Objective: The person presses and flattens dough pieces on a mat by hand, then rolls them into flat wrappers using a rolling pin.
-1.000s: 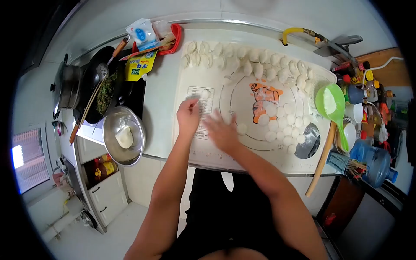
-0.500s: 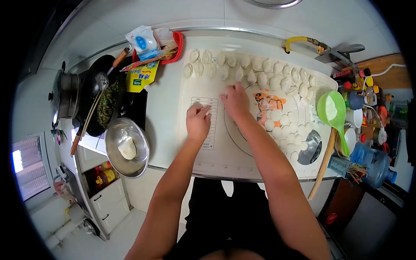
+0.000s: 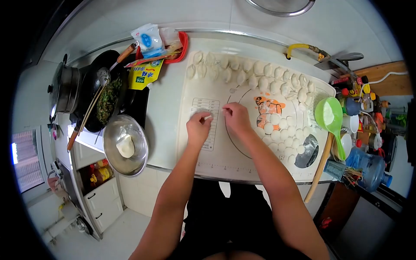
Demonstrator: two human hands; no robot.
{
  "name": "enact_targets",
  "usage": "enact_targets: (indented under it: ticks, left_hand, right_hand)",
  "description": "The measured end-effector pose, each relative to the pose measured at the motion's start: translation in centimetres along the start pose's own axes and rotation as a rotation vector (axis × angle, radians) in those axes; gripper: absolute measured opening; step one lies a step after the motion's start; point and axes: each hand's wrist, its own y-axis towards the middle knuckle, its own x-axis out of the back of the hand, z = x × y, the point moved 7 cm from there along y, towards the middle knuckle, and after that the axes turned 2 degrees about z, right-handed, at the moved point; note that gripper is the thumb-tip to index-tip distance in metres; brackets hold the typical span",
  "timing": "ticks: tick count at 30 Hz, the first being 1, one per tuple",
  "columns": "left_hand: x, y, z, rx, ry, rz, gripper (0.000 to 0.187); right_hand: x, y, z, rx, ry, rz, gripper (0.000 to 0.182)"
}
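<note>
Over the printed white mat (image 3: 236, 167), my left hand (image 3: 198, 128) is closed, thumb and fingers drawn together; a tiny whitish spot shows at the fingertips, too small to name. To its right, my right hand (image 3: 237, 118) is also closed in a pinch, a small pale bit at its tips that I cannot identify. The two hands are apart. Rows of folded dumplings (image 3: 241, 78) lie along the mat's back part, beyond both hands. Flat round dough pieces (image 3: 284, 133) are clustered at the right, near the orange cartoon print (image 3: 268, 108).
At left, a steel bowl (image 3: 141, 149) holds a dough lump (image 3: 125, 146). A black wok (image 3: 89, 78) contains chopped green filling (image 3: 108, 102) and chopsticks. Packets stand in a red basket (image 3: 184, 43). On the right are a green ladle (image 3: 331, 115), a rolling pin (image 3: 320, 173) and bottles.
My right hand has drawn back from the dumpling row toward me. My left hand has moved only slightly, its fingers still together. The whole view has shifted a little.
</note>
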Motion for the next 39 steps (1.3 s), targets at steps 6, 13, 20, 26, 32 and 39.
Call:
enact_targets:
  ticks: [6,13,20,26,32,39]
  left_hand:
    - [2.5,-0.7,3.8,-0.027,-0.113,-0.193,0.024]
    - [1.5,-1.8,-0.8,-0.344,0.252,-0.139,0.048]
    - [1.0,-1.4,1.2,-0.271,0.229,-0.207,0.036]
    - [2.0,-2.8,1.4,-0.191,0.141,-0.245,0.034]
    - [3.1,-3.4,3.4,-0.201,0.197,-0.284,0.033]
    - [2.3,-3.4,1.2,-0.171,0.238,-0.288,0.036]
  right_hand:
    - [4.0,-0.4,-2.9,-0.098,-0.121,-0.031,0.027]
    - [0.7,0.0,-0.1,0.061,-0.337,0.13,0.036]
    - [0.8,1.2,-0.1,-0.192,-0.442,0.056,0.031]
    - [-3.3,-1.7,2.0,0.126,-0.455,0.263,0.028]
    - [0.5,-0.7,0.1,-0.025,-0.364,-0.122,0.018]
    - [-3.5,-1.6,2.3,0.11,-0.375,0.13,0.023]
